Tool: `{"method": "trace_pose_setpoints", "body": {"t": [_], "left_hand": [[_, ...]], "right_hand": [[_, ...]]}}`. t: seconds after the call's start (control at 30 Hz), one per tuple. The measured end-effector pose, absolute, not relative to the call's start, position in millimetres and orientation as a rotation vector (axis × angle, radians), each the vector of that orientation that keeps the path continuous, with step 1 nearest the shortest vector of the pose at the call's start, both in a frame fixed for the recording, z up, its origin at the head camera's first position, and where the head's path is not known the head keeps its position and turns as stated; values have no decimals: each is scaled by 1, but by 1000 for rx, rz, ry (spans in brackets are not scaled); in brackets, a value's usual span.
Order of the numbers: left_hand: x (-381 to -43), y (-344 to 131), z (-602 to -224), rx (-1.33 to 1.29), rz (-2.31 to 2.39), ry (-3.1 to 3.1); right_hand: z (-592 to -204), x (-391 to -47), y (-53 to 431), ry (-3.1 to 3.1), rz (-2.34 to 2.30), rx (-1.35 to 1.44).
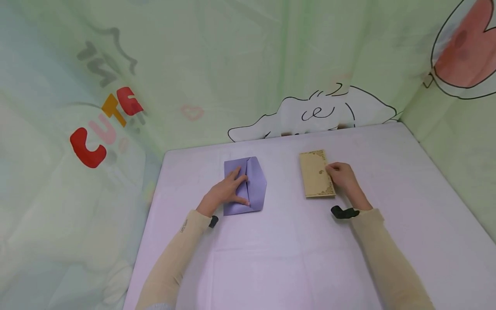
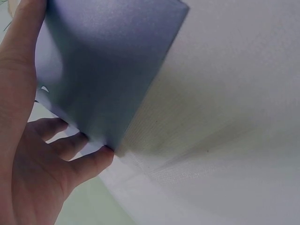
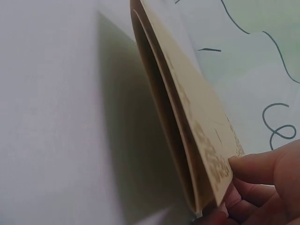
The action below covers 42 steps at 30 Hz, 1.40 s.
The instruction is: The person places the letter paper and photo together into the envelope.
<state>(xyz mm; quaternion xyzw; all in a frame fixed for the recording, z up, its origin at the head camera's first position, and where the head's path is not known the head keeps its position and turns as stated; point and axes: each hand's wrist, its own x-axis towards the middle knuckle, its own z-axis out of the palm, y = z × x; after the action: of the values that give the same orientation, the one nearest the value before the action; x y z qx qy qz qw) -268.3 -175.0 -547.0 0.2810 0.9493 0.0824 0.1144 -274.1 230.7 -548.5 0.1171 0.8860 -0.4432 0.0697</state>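
A purple envelope lies on the table at the left with its pointed flap spread to the right. My left hand rests on it with fingers apart, the fingertips near the slit below the flap. Close up in the left wrist view, the fingers touch the edge of the envelope. At the right, my right hand pinches the right edge of a tan folded card with brown ornate corners. Seen from the right wrist, the card stands tilted, its layers slightly parted, with the thumb on its patterned face.
A pale lilac cloth covers the table. Green printed curtains with drawings and coloured letters stand behind and at both sides. A black strap shows at the right wrist, beside the beige sleeve.
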Motion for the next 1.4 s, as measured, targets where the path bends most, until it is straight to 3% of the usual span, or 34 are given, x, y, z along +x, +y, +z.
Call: {"method": "trace_pose_setpoints", "body": {"t": [1.4], "left_hand": [[-266, -173, -544, 817, 233, 2790]], "right_hand": [[-547, -279, 147, 2579, -1456, 141]]}}
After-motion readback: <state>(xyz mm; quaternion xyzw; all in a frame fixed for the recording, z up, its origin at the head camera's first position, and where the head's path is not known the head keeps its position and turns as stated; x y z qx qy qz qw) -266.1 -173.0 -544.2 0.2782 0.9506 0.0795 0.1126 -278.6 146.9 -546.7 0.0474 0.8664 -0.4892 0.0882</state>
